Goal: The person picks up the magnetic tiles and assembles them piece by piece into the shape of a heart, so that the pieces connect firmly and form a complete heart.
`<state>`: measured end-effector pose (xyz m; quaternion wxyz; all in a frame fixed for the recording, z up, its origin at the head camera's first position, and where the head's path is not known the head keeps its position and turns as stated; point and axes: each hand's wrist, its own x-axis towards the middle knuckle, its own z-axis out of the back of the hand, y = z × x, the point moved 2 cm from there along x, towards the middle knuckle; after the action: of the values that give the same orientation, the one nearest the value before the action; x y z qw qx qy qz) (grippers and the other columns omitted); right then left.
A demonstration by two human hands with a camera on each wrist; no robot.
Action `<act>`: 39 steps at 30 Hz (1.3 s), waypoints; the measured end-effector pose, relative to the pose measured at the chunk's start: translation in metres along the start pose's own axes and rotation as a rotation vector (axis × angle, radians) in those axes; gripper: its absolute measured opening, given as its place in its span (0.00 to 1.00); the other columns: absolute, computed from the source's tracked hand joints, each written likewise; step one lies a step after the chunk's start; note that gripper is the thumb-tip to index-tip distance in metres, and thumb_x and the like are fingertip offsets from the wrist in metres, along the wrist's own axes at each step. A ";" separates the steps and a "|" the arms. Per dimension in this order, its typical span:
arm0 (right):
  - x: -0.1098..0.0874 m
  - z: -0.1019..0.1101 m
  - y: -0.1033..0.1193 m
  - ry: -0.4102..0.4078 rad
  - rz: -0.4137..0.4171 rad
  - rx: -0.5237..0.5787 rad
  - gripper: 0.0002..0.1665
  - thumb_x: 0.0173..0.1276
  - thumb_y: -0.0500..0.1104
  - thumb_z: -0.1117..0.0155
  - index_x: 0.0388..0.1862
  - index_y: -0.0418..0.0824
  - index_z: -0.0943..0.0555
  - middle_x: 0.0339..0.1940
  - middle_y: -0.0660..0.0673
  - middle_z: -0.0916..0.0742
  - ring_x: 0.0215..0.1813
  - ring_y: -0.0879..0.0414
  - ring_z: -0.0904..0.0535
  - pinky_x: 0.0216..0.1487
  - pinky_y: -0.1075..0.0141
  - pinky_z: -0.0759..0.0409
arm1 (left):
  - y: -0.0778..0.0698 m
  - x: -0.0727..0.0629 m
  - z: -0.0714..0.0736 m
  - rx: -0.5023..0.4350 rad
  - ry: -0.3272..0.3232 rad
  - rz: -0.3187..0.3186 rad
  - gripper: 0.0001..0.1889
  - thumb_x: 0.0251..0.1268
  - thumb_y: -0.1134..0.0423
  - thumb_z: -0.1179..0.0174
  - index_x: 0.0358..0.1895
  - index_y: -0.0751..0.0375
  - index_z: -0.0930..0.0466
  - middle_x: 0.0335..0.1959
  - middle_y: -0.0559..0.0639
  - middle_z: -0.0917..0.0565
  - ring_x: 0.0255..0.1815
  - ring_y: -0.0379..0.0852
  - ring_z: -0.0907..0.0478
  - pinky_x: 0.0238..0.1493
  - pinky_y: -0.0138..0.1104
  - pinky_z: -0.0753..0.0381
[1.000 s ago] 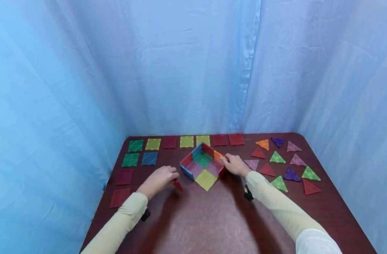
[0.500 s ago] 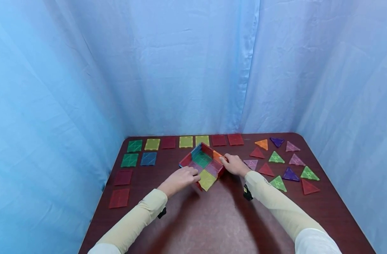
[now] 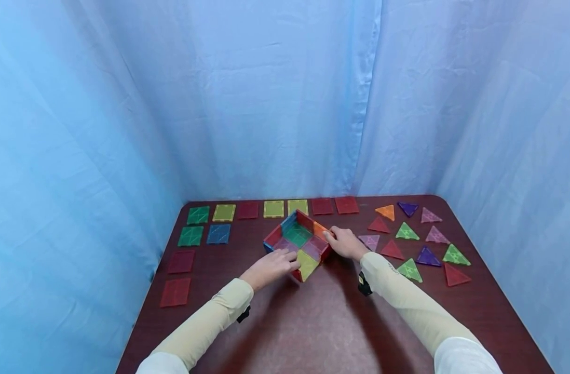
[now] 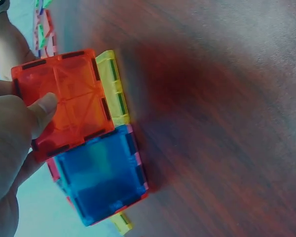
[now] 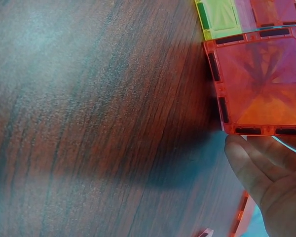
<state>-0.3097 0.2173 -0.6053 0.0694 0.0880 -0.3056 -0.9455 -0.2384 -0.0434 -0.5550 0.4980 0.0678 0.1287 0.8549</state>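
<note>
My left hand [image 3: 272, 269] pinches a red square magnetic tile [image 4: 71, 98], its thumb flat on the outer face. The tile stands on edge beside a blue wall tile [image 4: 106, 173] and along the yellow floor tile [image 3: 307, 264]. Together with green and purple floor tiles and upright side tiles, these form a low box in mid-table. At the box's right side, my right hand [image 3: 345, 243] holds an orange wall tile [image 3: 319, 229] by its upper edge. Next to those fingers, a red wall tile [image 5: 259, 84] stands upright in the right wrist view.
Loose square tiles lie along the left and back of the table, among them a green tile [image 3: 190, 236] and a red tile [image 3: 175, 292]. Several triangle tiles, such as a purple triangle [image 3: 428, 256], spread over the right. Blue curtains [image 3: 275, 104] surround the table.
My left hand has carried the red tile rightward from beside the box to its open front-left side, where it stands upright. The right hand has stayed at the orange wall tile.
</note>
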 end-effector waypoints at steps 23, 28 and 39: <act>0.004 -0.001 -0.002 0.002 0.007 -0.006 0.20 0.82 0.57 0.51 0.40 0.43 0.24 0.26 0.45 0.24 0.28 0.52 0.28 0.34 0.61 0.30 | 0.020 -0.012 -0.023 -0.385 -0.263 0.441 0.25 0.63 0.63 0.36 0.65 0.54 0.24 0.61 0.57 0.23 0.63 0.55 0.27 0.67 0.50 0.26; 0.002 -0.001 -0.004 0.024 -0.004 0.009 0.24 0.82 0.59 0.55 0.47 0.41 0.22 0.29 0.45 0.23 0.32 0.52 0.27 0.38 0.58 0.29 | 0.028 -0.023 -0.029 -1.078 -0.238 0.994 0.35 0.73 0.60 0.46 0.78 0.67 0.45 0.73 0.71 0.34 0.74 0.66 0.35 0.73 0.56 0.34; -0.002 -0.003 -0.005 0.024 0.002 0.032 0.27 0.83 0.62 0.58 0.34 0.43 0.26 0.24 0.46 0.26 0.27 0.54 0.30 0.36 0.61 0.32 | 0.025 -0.008 -0.039 -1.861 -0.230 1.083 0.32 0.84 0.56 0.59 0.81 0.69 0.54 0.76 0.72 0.39 0.76 0.62 0.36 0.71 0.53 0.29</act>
<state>-0.3077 0.2199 -0.6107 0.0724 0.1001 -0.3201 -0.9393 -0.2649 -0.0680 -0.5855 -0.0804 -0.2092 -0.6652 0.7122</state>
